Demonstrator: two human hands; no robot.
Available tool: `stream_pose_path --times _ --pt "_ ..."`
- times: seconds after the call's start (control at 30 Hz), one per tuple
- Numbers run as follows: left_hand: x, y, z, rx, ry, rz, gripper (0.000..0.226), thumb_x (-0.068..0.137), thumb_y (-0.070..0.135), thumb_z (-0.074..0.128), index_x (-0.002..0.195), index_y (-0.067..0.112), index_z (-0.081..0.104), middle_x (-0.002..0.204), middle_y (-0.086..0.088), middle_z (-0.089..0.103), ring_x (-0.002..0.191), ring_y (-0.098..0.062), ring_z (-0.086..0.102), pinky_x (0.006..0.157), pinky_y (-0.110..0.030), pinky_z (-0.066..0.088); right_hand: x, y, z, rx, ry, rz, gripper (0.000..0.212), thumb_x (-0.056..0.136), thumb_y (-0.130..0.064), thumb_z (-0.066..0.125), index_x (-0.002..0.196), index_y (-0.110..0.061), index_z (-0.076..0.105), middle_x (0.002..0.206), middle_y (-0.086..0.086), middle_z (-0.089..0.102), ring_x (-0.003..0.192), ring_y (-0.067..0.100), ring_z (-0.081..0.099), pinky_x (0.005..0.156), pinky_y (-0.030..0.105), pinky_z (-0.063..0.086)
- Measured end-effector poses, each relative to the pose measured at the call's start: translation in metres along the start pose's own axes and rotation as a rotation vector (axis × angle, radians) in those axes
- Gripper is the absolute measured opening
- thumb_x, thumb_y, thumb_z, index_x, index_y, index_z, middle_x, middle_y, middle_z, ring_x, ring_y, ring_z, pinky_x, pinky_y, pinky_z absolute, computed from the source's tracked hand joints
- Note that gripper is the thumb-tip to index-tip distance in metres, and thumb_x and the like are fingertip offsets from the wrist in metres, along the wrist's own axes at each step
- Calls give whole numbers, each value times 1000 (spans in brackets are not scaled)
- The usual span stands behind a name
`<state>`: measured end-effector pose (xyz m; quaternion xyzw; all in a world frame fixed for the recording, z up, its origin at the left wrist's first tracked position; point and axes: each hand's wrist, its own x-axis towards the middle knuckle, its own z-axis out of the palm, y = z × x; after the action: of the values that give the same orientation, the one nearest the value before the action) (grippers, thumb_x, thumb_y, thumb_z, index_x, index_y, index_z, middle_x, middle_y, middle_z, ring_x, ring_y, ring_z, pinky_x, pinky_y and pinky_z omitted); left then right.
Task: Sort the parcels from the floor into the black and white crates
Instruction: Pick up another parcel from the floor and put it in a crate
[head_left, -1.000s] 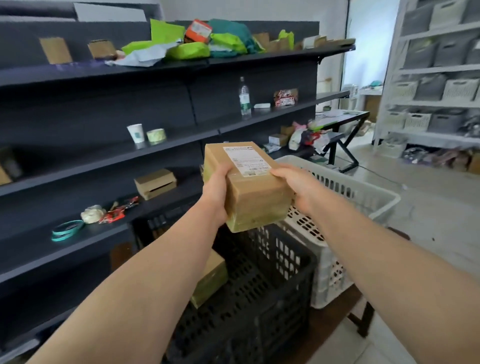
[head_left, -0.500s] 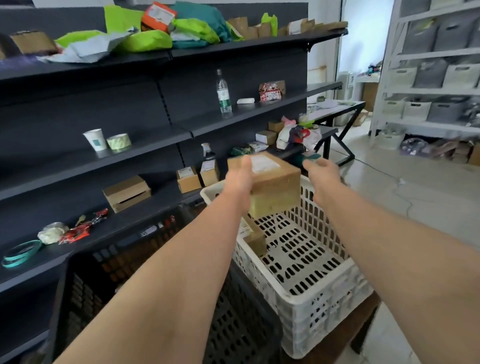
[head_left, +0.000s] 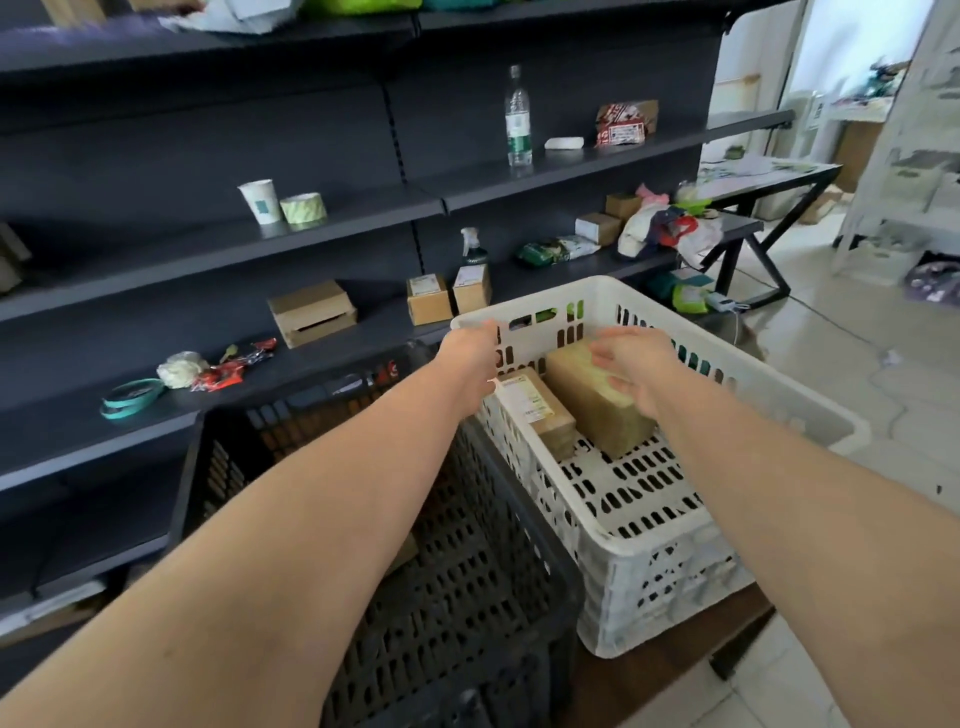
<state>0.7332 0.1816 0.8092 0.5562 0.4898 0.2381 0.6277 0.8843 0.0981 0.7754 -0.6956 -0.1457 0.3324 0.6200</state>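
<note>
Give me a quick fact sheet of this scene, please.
Place: storeroom with dark shelves
White crate: holds a large parcel beside a labelled parcel
Black crate: next to the white crate, on its left
Left hand: open, at the white crate's near corner, holds nothing
Right hand: open, fingers spread over the large parcel

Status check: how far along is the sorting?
Done: two brown parcels lie in the white crate, a labelled parcel and a larger parcel. In hand: nothing gripped; the right hand is open over the larger parcel, the left hand by the crate's rim. Left: unknown; no floor parcels are in view.
</note>
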Motion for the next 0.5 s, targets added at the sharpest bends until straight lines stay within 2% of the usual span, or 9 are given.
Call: stream_pose_path --times 0.07,0.13,0.2,0.23,0.3,0.37,0.43,0.5 --pt "-5 -2 -13 13 34 2 35 105 32 42 130 8 51 96 -5 59 83 -19 57 74 -31 50 -7 1 17 -17 -34 -2 26 92 -1 58 110 -18 67 107 3 67 95 14 63 77 30 43" --pt "-11 -5 -26 30 61 3 28 105 34 40 110 11 55 86 -2 56 73 -15 52 62 -26 46 -15 1 36 -31 -88 3 23 94 -2 55 107 -17 67 98 0 67 90 12 63 81 32 43" --pt "-18 -9 -42 33 106 3 30 106 34 39 90 13 54 77 0 52 65 -12 48 57 -24 43 -21 4 55 -36 -146 -3 20 96 -3 53 95 -19 66 93 -1 67 86 10 63 82 32 44" --pt "-20 -11 -51 32 128 15 30 105 33 39 88 14 55 76 1 50 64 -12 48 60 -26 43 -25 6 65 -52 -171 -3 20 96 -3 53 92 -20 65 94 -1 68 86 10 63 79 30 45" --pt "-26 -13 -67 11 130 22 31 105 31 40 112 8 60 85 -1 57 75 -15 56 74 -32 46 -31 10 84 -69 -209 -11 19 95 -3 55 99 -18 67 99 1 69 87 10 65 69 26 44" --pt "-30 -15 -81 -10 129 -15 39 105 30 40 131 4 53 116 -8 65 107 -23 62 89 -35 47 -39 16 100 -83 -232 -3 22 93 -3 58 108 -17 67 101 2 68 82 8 63 61 24 41" --pt "-35 -14 -87 1 114 -19 40 106 28 40 134 2 52 134 -14 59 121 -27 58 94 -36 48 -49 21 108 -95 -240 -14 24 92 -2 60 110 -17 67 103 3 67 79 7 62 59 23 40" --pt "-37 -11 -86 -3 72 1 41 106 27 40 136 2 51 136 -15 58 122 -28 58 92 -36 48 -55 23 108 -99 -204 -21 20 91 -2 60 99 -19 68 108 6 69 86 13 64 66 24 44"
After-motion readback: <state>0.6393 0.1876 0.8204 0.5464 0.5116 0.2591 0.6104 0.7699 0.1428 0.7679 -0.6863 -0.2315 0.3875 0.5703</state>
